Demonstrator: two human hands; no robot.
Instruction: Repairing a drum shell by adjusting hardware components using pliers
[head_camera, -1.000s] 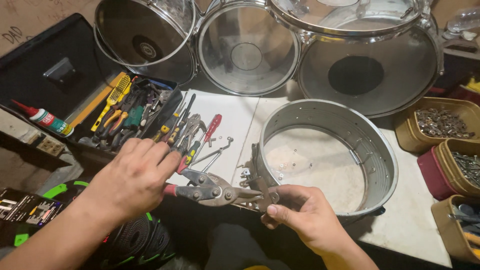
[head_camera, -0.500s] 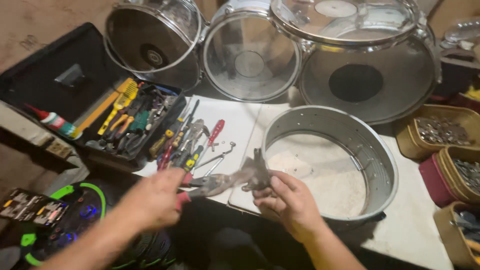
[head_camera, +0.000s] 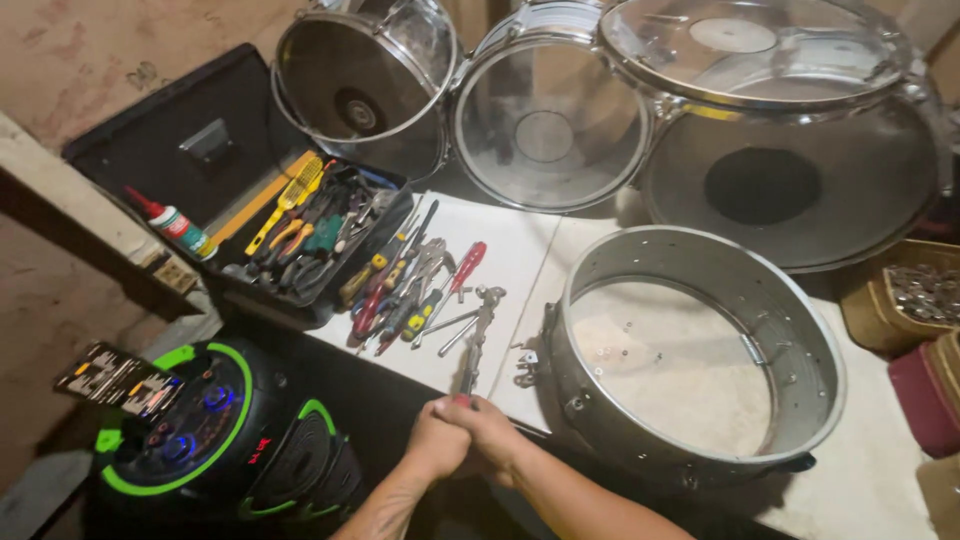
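My left hand (head_camera: 432, 447) and my right hand (head_camera: 497, 430) are pressed together at the near edge of the white board (head_camera: 520, 250). Both are closed around the red handles of metal snips (head_camera: 476, 340). The tool points away from me, and its jaws lie near the loose screwdrivers (head_camera: 405, 285). Just to the right stands a shallow bare metal drum shell (head_camera: 590, 265), open side up. A small metal lug (head_camera: 524, 366) sits by the shell's left wall.
An open black toolbox (head_camera: 300, 225) full of hand tools lies at the left, with a glue bottle (head_camera: 172, 224) beside it. Three drums (head_camera: 545, 120) lean along the back. A green-trimmed speaker (head_camera: 200, 430) stands lower left. Boxes of small hardware (head_camera: 920, 290) sit at the right edge.
The snips swung from lying sideways between my spread hands to pointing away from me. Both hands have come together on the handles and drawn back toward the near edge.
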